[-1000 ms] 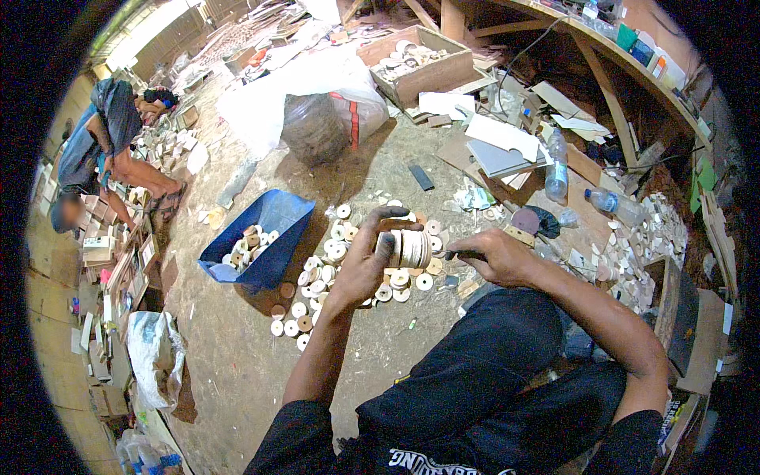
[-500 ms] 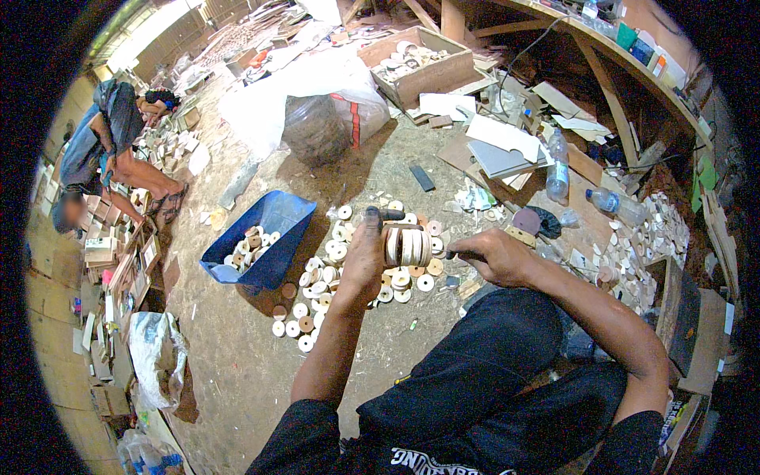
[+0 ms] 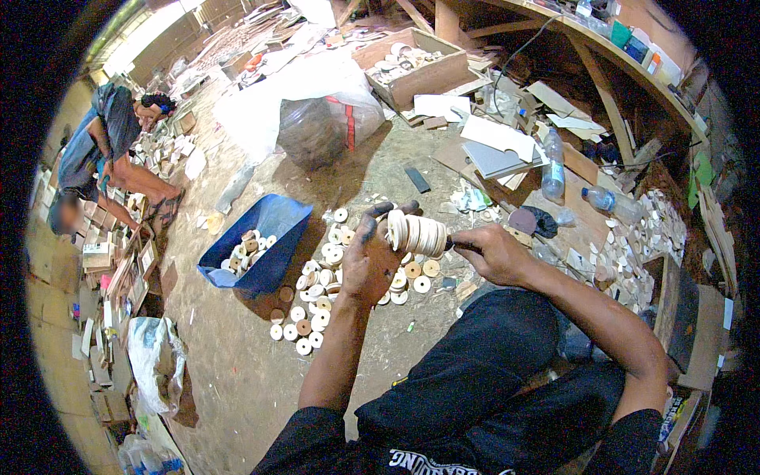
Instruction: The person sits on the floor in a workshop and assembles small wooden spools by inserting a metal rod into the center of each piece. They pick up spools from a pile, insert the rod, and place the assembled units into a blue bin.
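Note:
A stack of pale round wooden discs (image 3: 419,235) is held up in front of me, lined up face to face. My left hand (image 3: 372,257) cups the stack's left end, thumb up and dark-smudged fingers curled behind it. At the other end, my right hand (image 3: 497,252) pinches a thin dark rod-like piece (image 3: 450,242) that meets the stack; how far it runs inside is hidden. Below on the floor lies a loose heap of similar discs with centre holes (image 3: 317,293). Left of the heap, a blue scoop-shaped container (image 3: 273,253) holds more discs.
Behind stand a large plastic-wrapped bundle (image 3: 313,134) and a wooden box of pieces (image 3: 427,79). To the right are plastic bottles (image 3: 553,170), boards (image 3: 499,138) and wood scraps (image 3: 665,229). A white sack (image 3: 157,364) lies left. Another person (image 3: 115,150) bends over wood blocks at far left.
The stack has shifted slightly right and tilted, its right end lower. My left hand has turned so its palm and fingers show behind the discs. My right hand stays near the stack's end.

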### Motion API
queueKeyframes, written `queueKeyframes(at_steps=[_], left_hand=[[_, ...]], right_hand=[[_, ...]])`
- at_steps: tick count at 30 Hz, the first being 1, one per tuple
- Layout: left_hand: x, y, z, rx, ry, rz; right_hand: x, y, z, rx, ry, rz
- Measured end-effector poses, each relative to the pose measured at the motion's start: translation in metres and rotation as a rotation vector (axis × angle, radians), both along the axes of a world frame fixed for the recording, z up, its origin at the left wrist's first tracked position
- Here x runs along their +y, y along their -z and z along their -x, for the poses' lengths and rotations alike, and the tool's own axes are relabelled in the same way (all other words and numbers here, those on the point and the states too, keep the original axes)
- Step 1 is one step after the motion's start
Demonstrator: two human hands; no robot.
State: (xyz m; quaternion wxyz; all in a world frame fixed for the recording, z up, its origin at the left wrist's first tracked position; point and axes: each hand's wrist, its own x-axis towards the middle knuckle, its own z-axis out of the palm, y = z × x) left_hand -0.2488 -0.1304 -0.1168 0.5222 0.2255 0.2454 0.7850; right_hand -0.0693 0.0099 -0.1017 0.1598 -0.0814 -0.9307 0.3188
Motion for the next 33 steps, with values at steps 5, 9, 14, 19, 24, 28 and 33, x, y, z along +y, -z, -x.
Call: queueKeyframes(at_steps=[5, 9, 14, 19, 24, 28, 33], left_hand=[[0.0, 0.01, -0.015, 0.46, -0.119, 0.156], [0.002, 0.011, -0.014, 0.642, -0.302, 0.252], [0.004, 0.011, -0.014, 0.753, -0.518, 0.217], [0.005, 0.013, -0.009, 0.944, -0.559, 0.23], [0.006, 0.018, -0.008, 0.873, -0.562, 0.221], [0.002, 0.013, -0.006, 0.825, -0.569, 0.177], [-0.02, 0.04, 0.003, 1.022, -0.515, 0.213]], right_hand=[[0.004, 0.005, 0.001, -0.096, 0.056, -0.053], [0.006, 0.007, 0.0, -0.094, 0.1, -0.022], [-0.003, -0.011, 0.001, -0.144, 0.146, 0.02], [-0.01, -0.046, 0.007, 0.221, 0.194, -0.296], [-0.019, -0.062, 0.008, -0.274, 0.039, -0.691], [-0.024, -0.049, 0.01, -0.334, 0.012, -0.41], [-0.024, -0.031, 0.014, -0.304, -0.085, -0.049]])
